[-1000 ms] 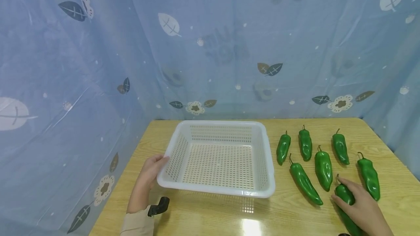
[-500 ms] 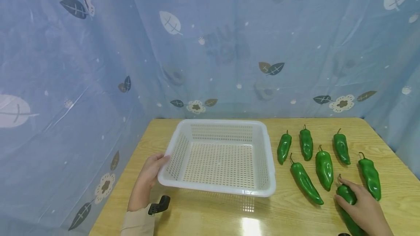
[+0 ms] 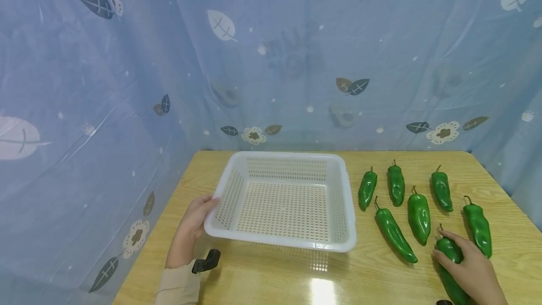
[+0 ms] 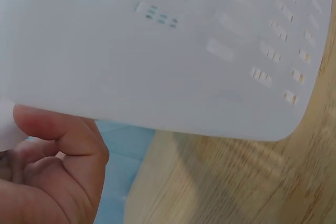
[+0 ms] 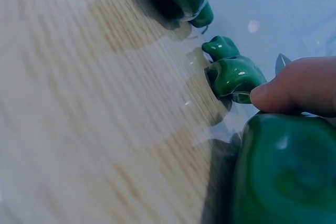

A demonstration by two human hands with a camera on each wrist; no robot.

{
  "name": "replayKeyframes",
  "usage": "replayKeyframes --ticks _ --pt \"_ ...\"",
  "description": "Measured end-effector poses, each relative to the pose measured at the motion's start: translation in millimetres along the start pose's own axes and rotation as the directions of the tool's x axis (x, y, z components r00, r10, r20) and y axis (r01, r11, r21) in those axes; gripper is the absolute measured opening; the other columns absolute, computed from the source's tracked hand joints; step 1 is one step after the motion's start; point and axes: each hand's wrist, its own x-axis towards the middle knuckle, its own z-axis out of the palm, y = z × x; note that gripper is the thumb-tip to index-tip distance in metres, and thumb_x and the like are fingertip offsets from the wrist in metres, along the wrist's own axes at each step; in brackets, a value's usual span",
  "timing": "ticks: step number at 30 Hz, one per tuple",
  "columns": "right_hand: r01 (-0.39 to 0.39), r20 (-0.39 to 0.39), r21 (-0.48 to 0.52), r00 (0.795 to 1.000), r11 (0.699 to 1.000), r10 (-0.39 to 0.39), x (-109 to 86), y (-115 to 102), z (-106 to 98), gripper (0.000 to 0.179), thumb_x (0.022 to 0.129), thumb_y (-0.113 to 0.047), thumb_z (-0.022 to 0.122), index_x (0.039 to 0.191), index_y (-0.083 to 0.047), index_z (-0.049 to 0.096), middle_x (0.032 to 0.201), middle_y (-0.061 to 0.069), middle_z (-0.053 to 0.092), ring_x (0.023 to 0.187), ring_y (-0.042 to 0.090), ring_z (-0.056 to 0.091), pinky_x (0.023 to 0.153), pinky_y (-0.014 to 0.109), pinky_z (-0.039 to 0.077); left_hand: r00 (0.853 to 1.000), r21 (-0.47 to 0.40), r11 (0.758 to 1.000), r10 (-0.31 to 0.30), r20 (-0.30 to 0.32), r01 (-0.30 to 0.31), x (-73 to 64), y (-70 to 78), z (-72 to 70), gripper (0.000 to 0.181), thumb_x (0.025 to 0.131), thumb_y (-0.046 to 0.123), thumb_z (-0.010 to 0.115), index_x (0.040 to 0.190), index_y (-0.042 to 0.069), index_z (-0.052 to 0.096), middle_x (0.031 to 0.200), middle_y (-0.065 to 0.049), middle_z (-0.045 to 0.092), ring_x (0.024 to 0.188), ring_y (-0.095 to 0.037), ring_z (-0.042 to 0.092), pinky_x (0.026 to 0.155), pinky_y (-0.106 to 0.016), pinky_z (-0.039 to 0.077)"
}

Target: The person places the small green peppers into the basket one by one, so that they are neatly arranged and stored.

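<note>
My left hand (image 3: 197,218) grips the left rim of a white perforated plastic basket (image 3: 279,240). Nothing lies in the basket, and its near side looks raised off the table. In the left wrist view, the thumb and curled fingers of the left hand (image 4: 65,163) pinch the edge of the basket (image 4: 131,72). At the lower right, my right hand (image 3: 473,267) holds a long green pepper (image 3: 450,249) lying on the table, thumb on one side and fingers on the other. Close up, the right wrist view shows that pepper (image 5: 294,171) beneath a fingertip; the palm is hidden.
Several more green peppers lie apart to the right of the basket, the nearest being a slim one (image 3: 395,234) and a broad one (image 3: 418,218). Another pepper (image 3: 478,227) lies just right of my right hand. A blue patterned curtain (image 3: 279,60) surrounds the wooden table (image 3: 262,276).
The head view has shifted slightly, moving the whole scene a little up in it. Both hands keep their places on the basket and the pepper.
</note>
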Motion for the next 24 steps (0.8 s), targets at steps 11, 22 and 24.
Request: replayKeyframes --ticks 11,22,24 --pt "-0.035 -0.008 -0.027 0.999 0.999 0.035 1.2 1.0 4.0 0.064 0.091 -0.039 0.06 0.132 0.008 0.043 0.127 0.041 0.04 0.107 0.057 0.042 0.079 0.068 0.039 0.999 -0.058 0.998 -0.021 0.034 0.023 3.1 0.9 -0.8 0.044 0.101 0.017 0.043 0.134 -0.011 0.038 0.127 -0.03 0.052 0.106 -0.031 0.061 0.084 -0.04 0.053" --pt "-0.053 0.03 -0.063 0.998 0.997 0.055 2.5 6.4 1.3 0.066 0.093 -0.041 0.055 0.131 0.012 0.041 0.125 0.044 0.04 0.106 0.057 0.042 0.08 0.068 0.04 0.998 -0.096 0.994 -0.052 0.036 0.055 3.7 -3.8 -1.3 0.039 0.101 0.018 0.043 0.128 -0.01 0.039 0.118 -0.024 0.058 0.102 -0.028 0.064 0.082 -0.038 0.054" --pt "-0.052 0.022 -0.068 0.998 0.996 0.054 3.3 6.2 -0.2 0.065 0.093 -0.04 0.055 0.13 0.012 0.041 0.122 0.044 0.041 0.104 0.058 0.044 0.077 0.067 0.041 0.998 -0.101 0.993 -0.051 0.039 0.054 3.0 -4.1 -0.9 0.039 0.101 0.018 0.042 0.128 -0.009 0.038 0.118 -0.023 0.058 0.102 -0.028 0.063 0.082 -0.038 0.054"
